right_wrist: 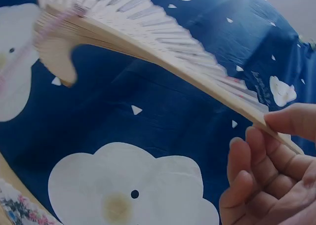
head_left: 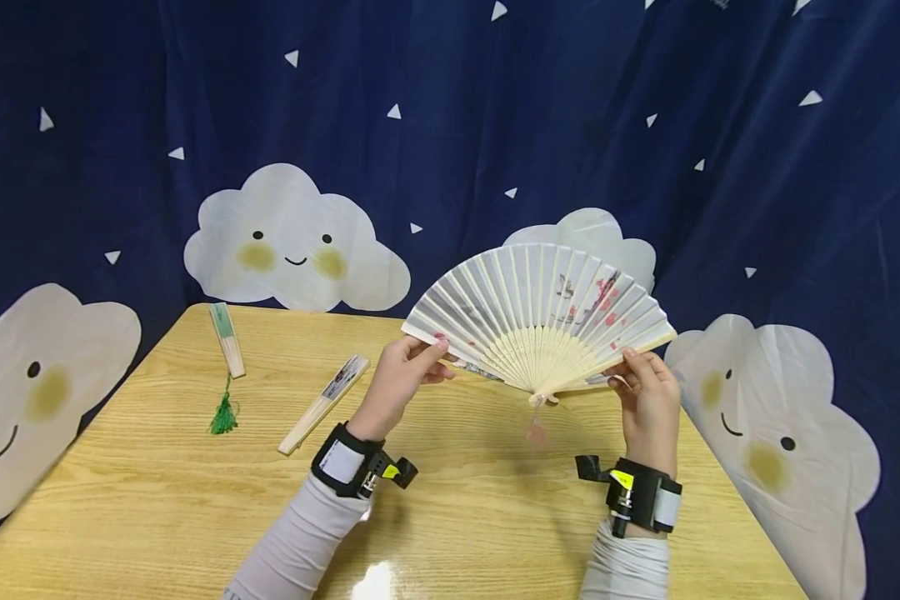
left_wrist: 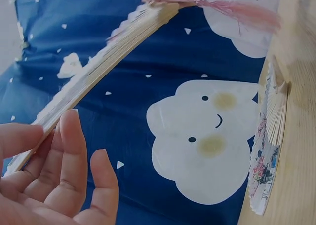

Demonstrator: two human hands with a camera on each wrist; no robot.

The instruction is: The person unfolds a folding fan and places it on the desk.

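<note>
An open folding fan [head_left: 540, 287] with white pleats, pink blossoms and pale ribs is held up over the table, spread wide. My left hand [head_left: 399, 377] pinches its left outer rib between thumb and fingers. At the opposite end my right hand [head_left: 651, 400] pinches the right outer rib in the same way. From the fan's pivot hangs a pink tassel [left_wrist: 242, 14], blurred in the wrist views. Behind and below it, a second open fan [left_wrist: 266, 156] with a flower print rests on the table, mostly hidden by the held fan in the head view.
On the left of the wooden table [head_left: 465, 517] lie two folded fans: a green-topped one [head_left: 227, 340] with a green tassel [head_left: 223, 414], and a pale one [head_left: 322, 406] with a dark print. A blue curtain [head_left: 450, 100] with cloud faces hangs behind the table.
</note>
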